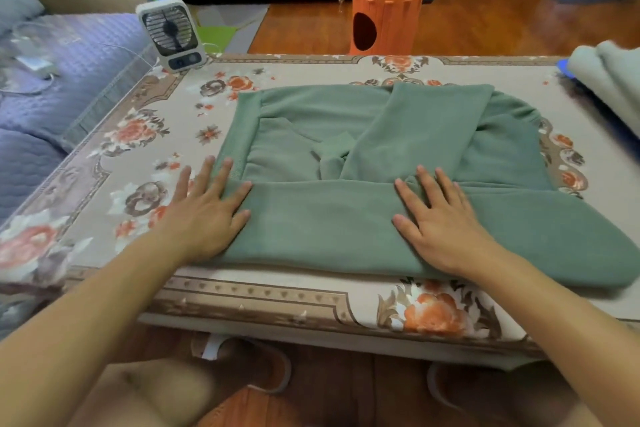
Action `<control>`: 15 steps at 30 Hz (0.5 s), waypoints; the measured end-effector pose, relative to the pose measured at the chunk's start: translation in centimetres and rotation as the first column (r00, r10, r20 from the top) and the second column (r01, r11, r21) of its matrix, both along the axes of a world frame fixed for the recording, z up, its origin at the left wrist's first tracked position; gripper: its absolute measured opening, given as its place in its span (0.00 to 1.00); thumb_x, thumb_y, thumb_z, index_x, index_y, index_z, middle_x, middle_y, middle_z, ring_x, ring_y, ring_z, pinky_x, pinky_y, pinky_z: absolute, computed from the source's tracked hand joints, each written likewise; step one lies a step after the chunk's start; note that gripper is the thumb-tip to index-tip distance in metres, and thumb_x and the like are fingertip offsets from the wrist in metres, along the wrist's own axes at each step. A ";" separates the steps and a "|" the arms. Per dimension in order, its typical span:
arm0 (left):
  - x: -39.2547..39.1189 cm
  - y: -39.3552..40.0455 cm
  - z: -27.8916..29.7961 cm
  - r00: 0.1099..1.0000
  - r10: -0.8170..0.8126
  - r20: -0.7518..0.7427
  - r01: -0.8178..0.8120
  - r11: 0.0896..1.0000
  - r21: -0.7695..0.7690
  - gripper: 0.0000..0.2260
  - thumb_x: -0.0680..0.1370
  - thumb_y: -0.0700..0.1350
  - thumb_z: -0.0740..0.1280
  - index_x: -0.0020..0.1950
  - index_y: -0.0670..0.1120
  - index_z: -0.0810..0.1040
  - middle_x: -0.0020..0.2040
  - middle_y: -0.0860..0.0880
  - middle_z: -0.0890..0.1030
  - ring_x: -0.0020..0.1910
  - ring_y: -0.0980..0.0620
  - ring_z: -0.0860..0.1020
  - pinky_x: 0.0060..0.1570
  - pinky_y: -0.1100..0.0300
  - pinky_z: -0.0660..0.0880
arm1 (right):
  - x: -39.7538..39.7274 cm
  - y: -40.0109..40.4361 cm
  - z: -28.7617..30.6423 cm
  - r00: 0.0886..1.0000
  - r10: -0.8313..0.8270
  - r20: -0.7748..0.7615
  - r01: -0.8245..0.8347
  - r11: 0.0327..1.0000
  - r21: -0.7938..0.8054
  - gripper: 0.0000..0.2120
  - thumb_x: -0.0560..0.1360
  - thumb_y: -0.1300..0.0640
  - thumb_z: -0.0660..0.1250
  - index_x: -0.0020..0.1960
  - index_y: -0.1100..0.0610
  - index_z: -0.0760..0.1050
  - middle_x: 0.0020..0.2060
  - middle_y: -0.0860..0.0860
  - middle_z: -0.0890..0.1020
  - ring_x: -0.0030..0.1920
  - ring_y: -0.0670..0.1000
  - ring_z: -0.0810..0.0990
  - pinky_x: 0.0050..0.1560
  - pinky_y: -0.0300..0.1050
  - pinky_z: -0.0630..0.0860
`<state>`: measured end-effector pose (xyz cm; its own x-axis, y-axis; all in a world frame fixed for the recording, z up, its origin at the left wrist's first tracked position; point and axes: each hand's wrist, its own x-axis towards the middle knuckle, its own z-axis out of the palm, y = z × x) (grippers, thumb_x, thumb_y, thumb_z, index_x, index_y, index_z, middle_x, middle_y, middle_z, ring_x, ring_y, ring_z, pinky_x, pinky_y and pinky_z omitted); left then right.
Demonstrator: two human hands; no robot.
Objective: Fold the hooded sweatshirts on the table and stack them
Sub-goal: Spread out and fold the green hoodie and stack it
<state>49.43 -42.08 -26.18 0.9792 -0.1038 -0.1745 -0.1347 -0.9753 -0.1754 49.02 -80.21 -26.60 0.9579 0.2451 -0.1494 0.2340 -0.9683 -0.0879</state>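
Note:
A green hooded sweatshirt [346, 225] lies partly folded in the middle of the table [145, 156]. Its sleeves cross over the body and the near part is folded up over it. My left hand [204, 211] lies flat with spread fingers on the sweatshirt's left edge, partly on the tablecloth. My right hand [440, 222] presses flat on the folded near part, right of centre. A pale grey-green folded garment [609, 80] rests at the table's far right edge.
A small white desk fan [171, 33] stands on the table's far left corner. A blue quilted sofa [52, 80] runs along the left side. An orange carrot-shaped stool [384, 15] stands on the wood floor beyond the table.

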 end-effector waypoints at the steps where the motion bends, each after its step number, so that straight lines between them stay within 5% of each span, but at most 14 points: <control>1: -0.8 -1.5 0.6 0.992 -0.061 0.107 0.066 0.997 -0.045 0.29 0.82 0.65 0.44 0.82 0.59 0.54 0.83 0.45 0.42 0.81 0.41 0.40 0.78 0.41 0.39 | -0.7 -0.4 0.5 0.999 0.050 0.018 -0.051 0.998 0.022 0.38 0.74 0.29 0.36 0.81 0.42 0.44 0.81 0.49 0.40 0.80 0.55 0.36 0.79 0.56 0.40; 4: -4.2 -6.8 0.9 0.936 -0.324 0.139 0.353 0.865 -0.358 0.32 0.79 0.66 0.53 0.80 0.52 0.64 0.80 0.44 0.62 0.79 0.41 0.60 0.78 0.45 0.56 | -4.0 -3.0 1.1 0.973 0.228 0.047 -0.228 0.973 0.014 0.37 0.76 0.28 0.46 0.81 0.43 0.49 0.81 0.48 0.46 0.81 0.52 0.40 0.80 0.56 0.45; 7: -5.7 -9.7 -0.9 0.889 -0.458 -0.010 0.443 0.866 -0.231 0.34 0.77 0.59 0.54 0.83 0.55 0.52 0.83 0.50 0.55 0.81 0.46 0.53 0.78 0.42 0.55 | -5.9 -6.1 0.7 0.962 0.272 -0.018 -0.272 0.954 -0.126 0.38 0.77 0.38 0.55 0.81 0.41 0.40 0.81 0.47 0.44 0.81 0.51 0.43 0.80 0.51 0.43; 10: -4.6 -9.6 -0.4 0.882 -0.471 0.009 0.465 0.867 -0.178 0.35 0.74 0.49 0.51 0.83 0.57 0.49 0.82 0.51 0.57 0.81 0.46 0.57 0.74 0.41 0.64 | -5.0 -7.4 1.0 0.983 0.171 -0.062 -0.180 0.960 -0.216 0.45 0.76 0.57 0.61 0.79 0.42 0.32 0.81 0.47 0.40 0.81 0.53 0.43 0.80 0.50 0.44; 15: -4.1 -9.2 1.4 0.897 -0.442 -0.030 0.427 0.881 -0.203 0.38 0.80 0.34 0.56 0.82 0.63 0.45 0.83 0.55 0.50 0.81 0.50 0.55 0.75 0.54 0.62 | -4.7 -6.1 3.0 0.994 0.106 -0.026 -0.109 0.981 -0.161 0.40 0.76 0.65 0.61 0.82 0.44 0.48 0.81 0.48 0.54 0.79 0.53 0.58 0.77 0.50 0.60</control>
